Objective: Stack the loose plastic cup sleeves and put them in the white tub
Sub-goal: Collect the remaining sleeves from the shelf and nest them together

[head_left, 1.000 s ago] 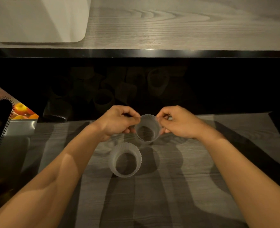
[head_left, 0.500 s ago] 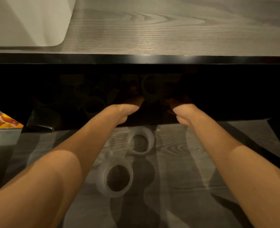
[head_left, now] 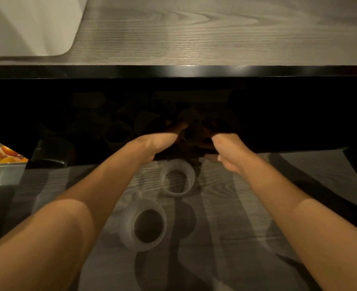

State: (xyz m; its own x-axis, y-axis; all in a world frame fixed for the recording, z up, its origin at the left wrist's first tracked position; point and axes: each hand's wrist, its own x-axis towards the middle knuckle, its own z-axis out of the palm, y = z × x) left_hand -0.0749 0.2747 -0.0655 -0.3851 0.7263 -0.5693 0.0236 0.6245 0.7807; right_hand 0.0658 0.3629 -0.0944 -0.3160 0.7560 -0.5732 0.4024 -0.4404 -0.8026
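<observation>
The white tub [head_left: 26, 28] stands at the far left on the upper table [head_left: 215, 34], well apart from the work below, probably waiting for a finished stack. Under that table's dark edge lies a shadowed recess where more loose sleeves [head_left: 116, 135] show dimly, lying at all angles. The left hand [head_left: 160, 141] reaches into this dark; its grip is hidden there, so I cannot tell whether it is apart or clamped on anything. Two pale ribbed sleeves stand separately on the lower table [head_left: 246, 238]: the near sleeve [head_left: 129, 227] and the far sleeve [head_left: 190, 175], not yet nested. The right hand [head_left: 229, 152] reaches in likewise, its grip equally unreadable.
</observation>
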